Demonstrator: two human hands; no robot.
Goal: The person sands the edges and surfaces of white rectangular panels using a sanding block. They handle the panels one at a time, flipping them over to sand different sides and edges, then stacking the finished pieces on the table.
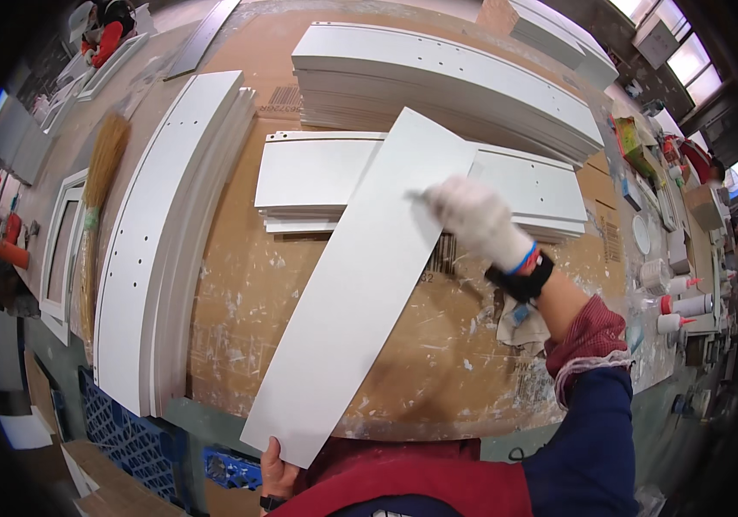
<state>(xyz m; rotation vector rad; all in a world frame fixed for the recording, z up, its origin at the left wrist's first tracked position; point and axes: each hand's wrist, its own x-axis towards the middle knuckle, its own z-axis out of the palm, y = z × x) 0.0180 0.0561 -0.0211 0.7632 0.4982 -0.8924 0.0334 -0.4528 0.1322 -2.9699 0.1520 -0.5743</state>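
Note:
A long plain white board (pixel 352 276) lies slanted in front of me, its far end resting over a short stack of white panels (pixel 313 168). My bare left hand (pixel 278 472) grips the board's near end, with the thumb on top. Over the board's far right edge is my right hand (pixel 472 220), in a white glove and blurred by motion. Its fingers are closed around a small greyish thing whose tip points left over the board; its kind is too blurred to make out.
Drilled white panels are stacked at left (pixel 149 215) and at the back (pixel 438 65) on paint-spotted cardboard (pixel 240 319). A straw broom (pixel 102 172) and a white frame (pixel 57 250) lie far left. Glue bottles (pixel 688 306) and a rag (pixel 520 323) are right. Another person (pixel 109 34) works far left.

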